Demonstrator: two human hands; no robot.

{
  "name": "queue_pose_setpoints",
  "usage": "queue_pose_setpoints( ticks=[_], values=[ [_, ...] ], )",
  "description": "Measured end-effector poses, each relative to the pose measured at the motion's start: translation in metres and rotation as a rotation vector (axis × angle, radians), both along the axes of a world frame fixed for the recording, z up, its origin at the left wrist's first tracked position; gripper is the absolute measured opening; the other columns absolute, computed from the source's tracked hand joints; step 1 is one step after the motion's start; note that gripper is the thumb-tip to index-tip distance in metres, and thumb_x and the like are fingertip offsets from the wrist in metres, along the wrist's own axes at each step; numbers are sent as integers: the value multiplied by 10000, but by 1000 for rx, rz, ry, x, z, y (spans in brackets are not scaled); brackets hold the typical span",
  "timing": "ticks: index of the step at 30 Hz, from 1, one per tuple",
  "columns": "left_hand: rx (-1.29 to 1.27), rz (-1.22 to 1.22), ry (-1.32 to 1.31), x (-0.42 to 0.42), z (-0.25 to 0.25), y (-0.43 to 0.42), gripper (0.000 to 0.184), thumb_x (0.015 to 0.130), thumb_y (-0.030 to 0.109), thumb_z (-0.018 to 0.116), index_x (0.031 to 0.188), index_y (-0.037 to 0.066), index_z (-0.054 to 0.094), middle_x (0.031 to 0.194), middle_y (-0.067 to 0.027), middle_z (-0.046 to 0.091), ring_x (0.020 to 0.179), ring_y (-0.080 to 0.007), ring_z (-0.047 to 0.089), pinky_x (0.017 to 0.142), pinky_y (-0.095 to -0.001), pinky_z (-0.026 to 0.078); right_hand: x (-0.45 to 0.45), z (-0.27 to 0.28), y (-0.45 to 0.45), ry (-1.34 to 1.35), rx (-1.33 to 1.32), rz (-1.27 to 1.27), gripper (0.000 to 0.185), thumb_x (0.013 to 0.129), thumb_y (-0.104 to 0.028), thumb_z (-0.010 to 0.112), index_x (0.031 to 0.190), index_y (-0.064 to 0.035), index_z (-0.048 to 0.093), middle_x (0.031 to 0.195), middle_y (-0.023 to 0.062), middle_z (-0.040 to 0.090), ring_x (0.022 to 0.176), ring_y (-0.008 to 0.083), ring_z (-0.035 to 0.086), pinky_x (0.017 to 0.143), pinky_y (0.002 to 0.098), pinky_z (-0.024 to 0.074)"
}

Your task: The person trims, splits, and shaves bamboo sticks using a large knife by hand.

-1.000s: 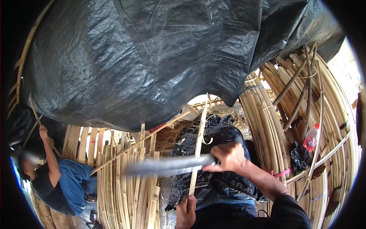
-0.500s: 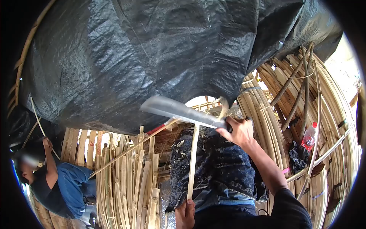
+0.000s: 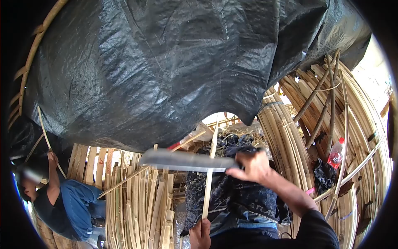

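My right hand is closed round the handle of a machete, whose broad blade points left and is a little smeared by motion. The blade lies across a thin pale bamboo strip, roughly halfway along it. Down at the bottom, my left hand grips the strip's lower end. The strip stands nearly upright in the view, its narrow tip beyond the blade. Under it, a dark patterned cloth covers my lap. Whether the blade's edge touches the strip, I cannot tell.
A black plastic sheet hangs across the front. Upright bamboo slats stand at left, beside a person holding a thin stick. Stacked slats, crossing poles and a plastic bottle are at right.
My right hand has drawn the machete down towards me, from near the strip's tip to its middle. My left hand keeps its grip low on the strip, whose tip now shows above the blade.
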State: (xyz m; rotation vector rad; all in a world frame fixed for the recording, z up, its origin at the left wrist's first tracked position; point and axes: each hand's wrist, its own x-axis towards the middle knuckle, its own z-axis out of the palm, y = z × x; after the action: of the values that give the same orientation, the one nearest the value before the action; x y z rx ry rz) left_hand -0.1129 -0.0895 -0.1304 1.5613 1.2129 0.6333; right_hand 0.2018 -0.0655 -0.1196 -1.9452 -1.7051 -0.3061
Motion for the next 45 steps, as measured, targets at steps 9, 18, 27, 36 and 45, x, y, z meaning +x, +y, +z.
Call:
queue_pose_setpoints(
  ticks=[9,18,27,36,45],
  values=[
    [141,-134,139,-1,-8,7,423,1095,336,485,937,-34,615,686,-175,475,596,-269,447,561,-439,370,-9,-23,-3,34,-58,-22,669,825,-784,637,756,-119,662,484,72,579,402,249,611,403,387,468],
    [121,-207,136,4,11,15,416,1104,325,461,1038,-42,645,824,-242,617,710,-372,564,665,-473,452,-26,-13,-8,-63,74,237,680,788,-772,690,654,-128,518,531,3,530,448,187,588,434,325,463],
    [130,-87,111,5,-2,2,454,1094,389,470,1045,-25,649,805,-270,624,699,-415,597,628,-466,452,-15,-12,-9,-69,-21,69,645,812,-765,674,692,-136,597,554,5,573,425,181,558,460,366,415],
    [254,-68,78,3,-2,1,449,1100,390,440,951,4,614,716,-208,561,621,-357,531,584,-460,410,26,-25,6,-78,115,-8,674,814,-790,639,673,-132,594,547,27,601,451,192,617,414,365,454],
    [-22,-29,-55,6,-15,2,431,1101,357,463,845,23,554,624,-20,401,568,-122,376,506,-351,310,-42,-29,-15,-106,96,324,657,808,-785,659,663,-149,577,538,-8,523,420,164,548,422,311,433]
  ],
)
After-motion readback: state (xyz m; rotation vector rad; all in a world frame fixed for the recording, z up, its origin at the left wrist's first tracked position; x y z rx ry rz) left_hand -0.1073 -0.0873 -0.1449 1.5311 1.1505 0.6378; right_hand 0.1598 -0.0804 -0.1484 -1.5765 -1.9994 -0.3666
